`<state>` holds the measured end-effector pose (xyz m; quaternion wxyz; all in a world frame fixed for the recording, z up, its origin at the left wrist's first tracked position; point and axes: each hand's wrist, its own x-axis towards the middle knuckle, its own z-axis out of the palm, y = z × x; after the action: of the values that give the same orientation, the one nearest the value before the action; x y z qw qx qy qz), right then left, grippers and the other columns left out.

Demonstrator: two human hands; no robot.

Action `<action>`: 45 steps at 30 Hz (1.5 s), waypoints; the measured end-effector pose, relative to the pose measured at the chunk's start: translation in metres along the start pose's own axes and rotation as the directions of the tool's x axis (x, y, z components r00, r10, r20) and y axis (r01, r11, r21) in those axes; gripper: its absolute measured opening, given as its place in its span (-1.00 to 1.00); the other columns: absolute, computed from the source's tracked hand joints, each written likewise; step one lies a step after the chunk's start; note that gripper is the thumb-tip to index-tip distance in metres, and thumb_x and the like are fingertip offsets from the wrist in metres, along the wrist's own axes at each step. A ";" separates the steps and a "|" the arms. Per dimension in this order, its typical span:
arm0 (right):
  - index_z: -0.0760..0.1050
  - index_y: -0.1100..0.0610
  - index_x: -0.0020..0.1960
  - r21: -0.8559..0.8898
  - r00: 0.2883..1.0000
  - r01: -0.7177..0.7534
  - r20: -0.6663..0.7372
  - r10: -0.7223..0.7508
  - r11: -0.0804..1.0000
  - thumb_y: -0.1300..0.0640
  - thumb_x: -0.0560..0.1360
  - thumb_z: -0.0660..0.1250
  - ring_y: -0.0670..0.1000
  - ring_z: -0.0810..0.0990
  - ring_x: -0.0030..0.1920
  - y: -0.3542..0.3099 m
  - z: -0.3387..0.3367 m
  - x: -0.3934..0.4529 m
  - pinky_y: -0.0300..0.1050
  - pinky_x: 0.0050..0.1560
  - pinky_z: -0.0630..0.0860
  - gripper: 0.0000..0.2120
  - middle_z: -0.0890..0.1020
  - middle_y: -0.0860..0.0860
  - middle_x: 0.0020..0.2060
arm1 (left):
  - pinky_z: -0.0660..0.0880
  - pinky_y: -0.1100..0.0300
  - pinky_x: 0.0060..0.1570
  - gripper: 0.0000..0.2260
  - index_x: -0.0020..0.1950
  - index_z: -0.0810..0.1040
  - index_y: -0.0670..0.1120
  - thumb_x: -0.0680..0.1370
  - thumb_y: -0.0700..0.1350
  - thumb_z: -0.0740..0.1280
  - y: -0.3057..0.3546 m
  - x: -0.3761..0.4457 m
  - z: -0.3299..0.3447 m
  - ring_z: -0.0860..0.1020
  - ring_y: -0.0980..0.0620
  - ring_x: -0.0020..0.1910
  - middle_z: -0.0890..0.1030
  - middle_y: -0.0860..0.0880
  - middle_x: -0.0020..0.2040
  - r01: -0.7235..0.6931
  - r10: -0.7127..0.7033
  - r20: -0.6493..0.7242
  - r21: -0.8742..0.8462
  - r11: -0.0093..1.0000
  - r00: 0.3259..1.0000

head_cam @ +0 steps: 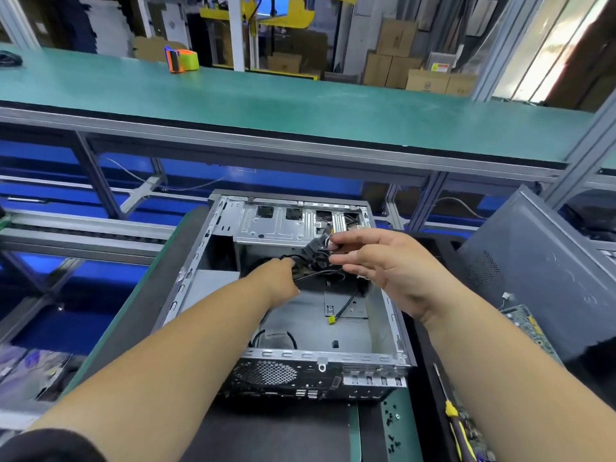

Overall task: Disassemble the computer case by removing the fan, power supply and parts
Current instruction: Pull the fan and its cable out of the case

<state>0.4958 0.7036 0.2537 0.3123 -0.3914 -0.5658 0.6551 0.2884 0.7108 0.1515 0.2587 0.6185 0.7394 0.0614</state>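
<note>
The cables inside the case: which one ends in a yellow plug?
The loose black cable lying on the case floor, nearer the person. Its yellow plug lies free; the other cables are bunched between the left hand and right hand.

- Two bare forearms in view, no gloves, no watch, no rings visible.
- Left hand (283, 281) and right hand (393, 265): bare, short nails as far as visible.
- Dark black sleeve (50, 445) edge at lower left, pushed up the left arm.
</note>
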 end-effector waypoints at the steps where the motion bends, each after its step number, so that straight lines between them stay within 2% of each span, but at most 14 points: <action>1: 0.66 0.19 0.06 0.014 1.000 -0.005 -0.005 0.005 1.000 0.42 0.43 0.38 0.10 0.67 0.14 0.001 0.000 0.001 -0.12 0.14 0.57 -0.73 0.69 0.19 0.07 | 0.50 0.08 0.12 -0.51 0.43 0.37 -0.08 0.51 -0.08 0.36 -0.002 0.001 0.002 0.53 -0.09 0.11 0.51 -0.11 0.26 -0.008 0.008 0.006 -0.026 1.000 1.000; 6: 0.66 0.20 0.00 0.043 1.000 -0.011 -0.017 0.011 0.999 0.42 0.43 0.39 0.10 0.68 0.12 0.008 0.005 0.006 -0.12 0.17 0.59 -0.78 0.70 0.18 0.04 | 0.41 0.18 0.18 -0.51 0.45 0.41 0.00 0.51 -0.08 0.37 -0.009 0.000 0.002 0.47 -0.03 0.26 0.48 -0.03 0.36 -0.041 0.047 0.078 -0.086 0.996 0.996; 12: 0.63 0.24 0.06 0.035 0.998 -0.014 -0.053 0.016 0.999 0.43 0.47 0.37 0.05 0.68 0.11 0.020 0.023 0.021 -0.20 0.12 0.60 -0.78 0.70 0.16 0.06 | 0.50 0.16 0.05 -0.77 0.14 0.63 -0.01 0.49 -0.05 0.40 -0.011 -0.005 -0.001 0.57 0.00 0.03 0.63 -0.01 0.06 -0.028 0.038 0.070 -0.135 0.990 0.997; 15: 0.62 0.24 0.06 0.029 0.999 0.006 -0.040 -0.005 1.000 0.42 0.49 0.35 0.04 0.68 0.12 0.027 0.034 0.030 -0.20 0.12 0.59 -0.80 0.69 0.14 0.06 | 0.48 0.21 -0.04 -0.83 0.06 0.67 -0.01 0.51 -0.01 0.38 -0.011 -0.005 -0.002 0.57 0.02 -0.03 0.63 0.02 -0.06 -0.013 0.023 0.056 -0.181 0.983 0.998; 18: 0.60 0.24 0.10 0.051 0.999 0.050 -0.011 -0.050 0.997 0.44 0.52 0.31 0.05 0.67 0.14 0.029 0.042 0.038 -0.21 0.13 0.59 -0.78 0.69 0.11 0.05 | 0.45 0.21 -0.03 -0.81 0.06 0.66 -0.04 0.54 0.02 0.36 -0.011 -0.004 -0.003 0.54 0.01 -0.05 0.61 0.00 -0.07 -0.007 0.016 0.042 -0.197 0.980 0.999; 22: 0.61 0.22 0.10 0.131 0.989 0.143 0.015 -0.146 0.981 0.44 0.52 0.31 0.07 0.66 0.16 0.024 0.046 0.043 -0.22 0.10 0.58 -0.76 0.69 0.09 0.05 | 0.44 0.14 0.10 -0.71 0.21 0.57 0.01 0.57 0.11 0.31 -0.013 -0.001 -0.003 0.54 -0.01 0.09 0.58 0.00 0.10 0.023 -0.021 0.011 -0.341 0.940 1.000; 28: 0.61 0.24 0.10 0.151 0.986 0.158 0.027 -0.164 0.976 0.39 0.52 0.32 0.11 0.67 0.14 0.016 0.038 0.039 -0.22 0.03 0.59 -0.80 0.69 0.14 0.04 | 0.37 0.19 -0.22 -0.74 0.14 0.59 0.02 0.60 0.13 0.25 -0.014 0.002 -0.006 0.46 0.12 -0.22 0.51 0.12 -0.20 -0.014 -0.010 -0.058 -0.403 0.915 0.998; 31: 0.64 0.09 -0.11 0.044 0.987 0.159 -0.042 -0.158 0.986 0.29 0.50 0.37 0.00 0.69 -0.11 0.015 0.026 0.034 -0.26 -0.15 0.57 -0.86 0.70 0.03 -0.18 | 0.37 0.18 -0.23 -0.74 0.07 0.55 0.03 0.57 0.18 0.27 -0.014 0.000 -0.003 0.49 0.10 -0.17 0.54 0.07 -0.10 -0.023 -0.012 -0.084 -0.402 0.915 0.996; 34: 0.57 -0.05 -0.28 -0.156 0.975 0.037 -0.210 -0.069 0.987 0.10 0.40 0.32 0.02 0.51 -0.28 0.024 0.011 0.029 -0.19 -0.27 0.42 -0.89 0.55 -0.03 -0.36 | 0.35 0.17 -0.26 -0.71 0.03 0.46 -0.01 0.58 0.21 0.23 -0.014 -0.001 -0.002 0.46 0.07 -0.20 0.54 0.00 -0.09 -0.016 -0.013 -0.066 -0.423 0.906 0.998; 36: 0.53 -0.03 -0.19 -0.165 0.964 -0.071 -0.266 0.025 0.984 0.11 0.48 0.25 0.03 0.48 -0.36 0.033 0.004 0.030 -0.08 -0.24 0.39 -0.89 0.51 -0.01 -0.40 | 0.34 0.16 -0.27 -0.68 0.03 0.42 -0.04 0.59 0.22 0.21 -0.013 -0.002 -0.004 0.45 0.05 -0.22 0.53 -0.02 -0.12 0.000 -0.017 -0.037 -0.414 0.910 0.999; 38: 0.48 0.04 -0.04 -0.199 0.948 -0.197 -0.287 0.135 0.960 0.08 0.57 0.22 -0.01 0.55 -0.45 0.040 0.001 0.034 -0.14 -0.32 0.42 -0.91 0.51 -0.03 -0.46 | 0.34 0.15 -0.27 -0.68 0.03 0.42 -0.06 0.59 0.20 0.23 -0.012 -0.002 -0.004 0.44 0.04 -0.22 0.54 -0.03 -0.10 -0.010 -0.005 -0.035 -0.403 0.915 0.999; 40: 0.46 0.02 0.05 -0.327 0.936 -0.302 -0.280 0.213 0.895 -0.12 0.55 0.23 0.00 0.63 -0.39 0.047 -0.001 0.038 -0.16 -0.37 0.44 -0.78 0.54 -0.03 -0.44 | 0.34 0.17 -0.29 -0.74 0.03 0.44 -0.08 0.60 0.12 0.26 -0.011 -0.002 -0.005 0.43 0.05 -0.25 0.53 -0.01 -0.13 -0.038 0.006 -0.072 -0.452 0.891 0.997; 42: 0.48 -0.08 0.07 -0.507 0.946 -0.306 -0.259 0.196 0.806 -0.30 0.46 0.24 0.00 0.68 -0.26 0.053 -0.002 0.041 -0.05 -0.23 0.54 -0.66 0.62 -0.02 -0.33 | 0.34 0.23 -0.34 -0.86 0.04 0.47 -0.08 0.61 -0.01 0.28 -0.011 -0.003 -0.007 0.44 0.08 -0.28 0.54 0.01 -0.17 -0.080 0.011 -0.126 -0.559 0.825 0.992; 45: 0.53 -0.10 0.01 -0.664 0.960 -0.277 -0.226 0.167 0.694 -0.34 0.45 0.29 0.03 0.68 -0.12 0.055 0.005 0.048 0.04 -0.06 0.60 -0.65 0.67 0.02 -0.16 | 0.37 0.39 -0.34 -0.89 0.11 0.52 -0.10 0.62 -0.21 0.24 -0.011 -0.005 -0.010 0.54 0.16 -0.21 0.65 -0.05 -0.08 -0.113 0.002 -0.158 -0.698 0.707 0.987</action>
<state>0.4690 0.7330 0.1923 0.1038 -0.5923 -0.6921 0.3992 0.2740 0.7060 0.1572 0.4186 0.4897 0.6570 0.3915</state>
